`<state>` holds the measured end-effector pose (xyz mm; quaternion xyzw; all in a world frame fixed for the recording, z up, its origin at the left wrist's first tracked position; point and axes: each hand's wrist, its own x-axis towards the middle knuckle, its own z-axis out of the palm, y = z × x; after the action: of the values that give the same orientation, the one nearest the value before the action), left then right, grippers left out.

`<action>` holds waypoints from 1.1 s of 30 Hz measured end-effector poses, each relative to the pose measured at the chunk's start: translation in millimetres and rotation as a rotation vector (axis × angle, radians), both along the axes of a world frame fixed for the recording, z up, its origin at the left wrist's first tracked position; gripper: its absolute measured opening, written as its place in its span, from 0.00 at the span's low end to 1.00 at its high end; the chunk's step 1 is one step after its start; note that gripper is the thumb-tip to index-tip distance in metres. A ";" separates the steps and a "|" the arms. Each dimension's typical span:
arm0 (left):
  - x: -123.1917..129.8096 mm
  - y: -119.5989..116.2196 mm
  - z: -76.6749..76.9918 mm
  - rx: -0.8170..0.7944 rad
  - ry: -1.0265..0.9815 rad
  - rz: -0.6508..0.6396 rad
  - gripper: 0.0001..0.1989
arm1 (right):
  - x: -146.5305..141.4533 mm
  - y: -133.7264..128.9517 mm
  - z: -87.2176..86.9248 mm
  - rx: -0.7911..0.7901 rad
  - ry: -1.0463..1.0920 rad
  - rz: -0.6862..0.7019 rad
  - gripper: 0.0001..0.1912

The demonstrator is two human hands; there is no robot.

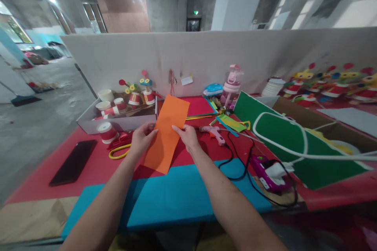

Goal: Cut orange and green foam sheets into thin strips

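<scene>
Forearms (pixel 225 190), cut off below, partly hid the blue sheet (pixel 166 198) along the front edge of the table (pixel 103 166); inward from its middle, an orange card (pixel 165 135) was pinched by the left hand (pixel 143 138) and right hand (pixel 189 137), fingers (pixel 149 125) mostly hidden.

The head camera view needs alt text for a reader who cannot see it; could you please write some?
A person's left hand and right hand hold an orange sheet over a red-covered table. Nearby are a pink glue gun, a dark phone and a white box holding cups.
</scene>
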<state>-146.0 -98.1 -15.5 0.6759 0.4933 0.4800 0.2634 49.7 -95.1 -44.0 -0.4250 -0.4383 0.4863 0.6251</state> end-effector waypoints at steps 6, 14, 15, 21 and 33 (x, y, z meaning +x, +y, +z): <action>3.5 -7.9 5.1 0.157 0.150 0.031 0.18 | 1.1 -0.5 -0.5 -0.029 -0.035 -0.028 0.23; 4.3 -6.0 6.5 -0.284 -0.289 -0.046 0.18 | 0.6 -2.4 4.9 -0.018 -0.002 0.070 0.24; 2.8 -5.2 6.2 -0.323 -0.350 -0.063 0.19 | 1.7 -1.5 5.7 0.011 0.028 0.100 0.24; -3.1 -3.3 5.4 -0.441 -0.614 -0.128 0.21 | 12.9 6.6 7.4 0.029 0.089 0.065 0.24; -3.3 -11.2 16.5 -0.545 -0.673 -0.272 0.19 | 3.3 4.1 -0.2 -0.039 0.177 0.216 0.22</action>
<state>-149.3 -109.3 1.0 0.4471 0.3951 0.4866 0.6381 53.0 -91.0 -44.2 -0.3429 -0.4150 0.5947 0.5972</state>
